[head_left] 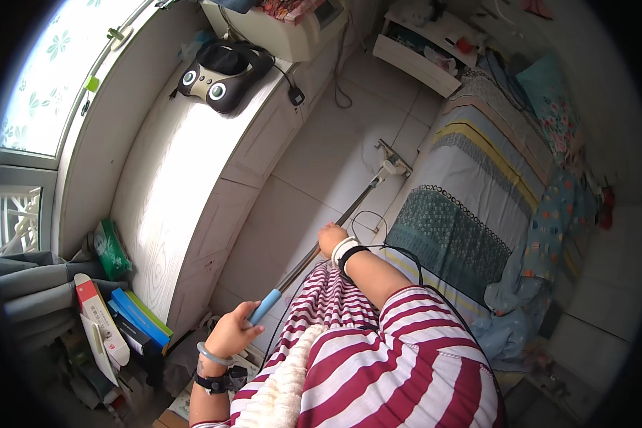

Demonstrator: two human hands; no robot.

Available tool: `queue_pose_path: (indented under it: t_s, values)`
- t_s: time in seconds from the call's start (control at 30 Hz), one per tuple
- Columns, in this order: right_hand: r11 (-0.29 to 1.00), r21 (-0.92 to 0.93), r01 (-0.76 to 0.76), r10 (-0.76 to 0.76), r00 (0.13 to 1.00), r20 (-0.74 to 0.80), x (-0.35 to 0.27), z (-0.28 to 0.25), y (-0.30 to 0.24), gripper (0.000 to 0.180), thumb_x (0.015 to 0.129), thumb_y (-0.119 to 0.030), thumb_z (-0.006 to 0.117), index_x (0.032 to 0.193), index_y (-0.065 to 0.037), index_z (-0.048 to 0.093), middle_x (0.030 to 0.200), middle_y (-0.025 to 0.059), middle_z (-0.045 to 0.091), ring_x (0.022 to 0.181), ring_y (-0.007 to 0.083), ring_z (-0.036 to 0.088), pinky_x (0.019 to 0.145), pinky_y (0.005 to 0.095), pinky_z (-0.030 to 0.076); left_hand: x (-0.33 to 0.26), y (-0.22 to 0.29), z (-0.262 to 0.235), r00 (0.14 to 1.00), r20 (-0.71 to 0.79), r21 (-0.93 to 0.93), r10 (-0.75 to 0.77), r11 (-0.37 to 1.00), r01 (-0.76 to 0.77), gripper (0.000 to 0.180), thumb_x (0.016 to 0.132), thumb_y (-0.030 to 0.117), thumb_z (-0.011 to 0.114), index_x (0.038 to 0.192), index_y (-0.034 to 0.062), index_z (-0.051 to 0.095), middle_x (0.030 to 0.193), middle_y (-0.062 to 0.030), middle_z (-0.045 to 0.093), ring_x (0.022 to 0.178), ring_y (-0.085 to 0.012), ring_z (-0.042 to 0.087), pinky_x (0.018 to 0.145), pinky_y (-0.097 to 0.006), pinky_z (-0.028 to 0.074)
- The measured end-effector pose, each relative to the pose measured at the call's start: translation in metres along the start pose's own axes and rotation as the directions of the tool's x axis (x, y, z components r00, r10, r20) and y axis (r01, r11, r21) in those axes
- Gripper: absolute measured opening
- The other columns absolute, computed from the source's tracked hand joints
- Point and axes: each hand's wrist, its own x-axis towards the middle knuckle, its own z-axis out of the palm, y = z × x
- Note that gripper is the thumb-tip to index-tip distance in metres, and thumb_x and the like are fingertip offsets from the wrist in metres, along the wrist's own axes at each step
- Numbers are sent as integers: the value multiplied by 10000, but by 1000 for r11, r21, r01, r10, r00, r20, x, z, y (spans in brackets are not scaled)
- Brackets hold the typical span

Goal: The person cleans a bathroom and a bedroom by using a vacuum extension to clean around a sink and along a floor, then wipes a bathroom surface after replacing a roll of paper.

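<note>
In the head view, the mop slants across the floor left of the bed, its head down just beside the bed's edge; whether they touch, I cannot tell. The left hand is wrapped around the blue grip, farther from the bed; the right hand is curled around the shaft, nearer it. The step in hand looks like mopping alongside the bed. The next stroke likely calls for both holds firm and the head pressed flat.
</note>
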Motion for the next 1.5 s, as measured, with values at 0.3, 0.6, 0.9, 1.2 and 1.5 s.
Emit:
queue_pose_path:
  t_s: [0.3,0.6,0.9,1.2,1.5]
  values:
    - [975,106,193,-189,981,-43,-66,23,-146,207,750,-147,537,930,-54,583,859,134,633,877,295,589,748,416,472,-131,-87,-9,988,-152,118,-18,992,36,464,680,121,704,1113,71,545,694,-150,596,627,-273,589,612,-318,459]
    - [726,249,641,-677,731,91,-121,53,-314,263,708,-329,663,819,-96,613,735,94,630,749,274,624,638,397,491,-309,-160,3,906,-381,6,-185,979,202,399,614,30,715,994,17,595,652,-121,600,571,-168,576,585,-253,446]
    - [764,257,591,-631,768,111,-93,60,-284,256,690,-347,679,779,-113,626,758,81,629,800,273,613,671,421,472,-270,-175,9,890,-352,-319,-290,931,177,370,610,-63,676,969,-32,591,793,-61,613,689,-100,549,626,-235,444]
    - [964,78,-254,265,937,-229,-8,36,-61,223,811,-133,456,968,-58,594,1128,179,530,1110,314,465,945,400,369,-27,-101,73,920,-385,-194,67,969,-151,383,721,125,695,1070,42,559,769,-94,606,658,-157,556,621,-285,454]
    - [998,43,-43,40,997,68,20,1,-76,351,879,-211,349,1123,-50,543,1344,219,352,1295,332,271,1062,446,189,-53,-69,40,934,-339,-164,-109,985,55,391,747,165,662,1103,67,533,722,-148,599,638,-266,593,612,-330,467]
